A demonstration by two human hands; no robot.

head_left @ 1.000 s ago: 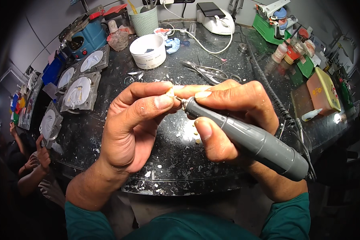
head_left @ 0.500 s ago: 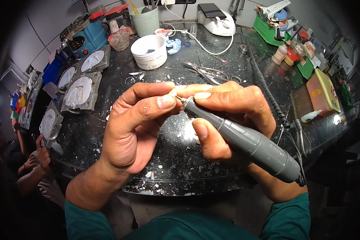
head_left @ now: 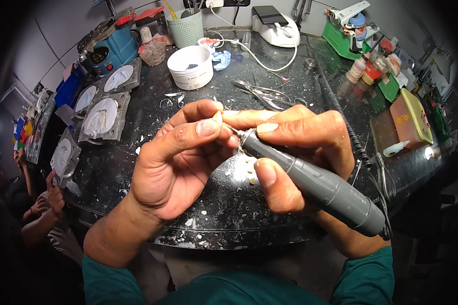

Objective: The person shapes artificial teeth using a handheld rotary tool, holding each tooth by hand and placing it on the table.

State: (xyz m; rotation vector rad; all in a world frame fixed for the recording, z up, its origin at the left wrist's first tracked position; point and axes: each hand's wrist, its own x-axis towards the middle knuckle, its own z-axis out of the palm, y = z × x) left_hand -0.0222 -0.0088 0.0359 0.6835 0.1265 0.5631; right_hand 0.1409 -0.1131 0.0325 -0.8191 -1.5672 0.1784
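Pinching left hand (head_left: 170, 165): your thumb and forefinger are closed on the pale piece (head_left: 218, 116); the lower fingers curl loosely, and more of the palm shows than half a second ago.
Pale piece: held at your left fingertips above the black bench (head_left: 104, 178), mostly covered by them.
Right hand (head_left: 308, 129): you have it closed around the grey handpiece (head_left: 318, 179), fingers along the top, thumb on the near side.
Handpiece nose: it has shifted slightly toward the lower right.
Thin bit (head_left: 233, 128): aimed at the piece; whether it touches, you cannot tell here.
Fingertip work: the shift suggests re-angling or easing off; the piece looks unfinished with.
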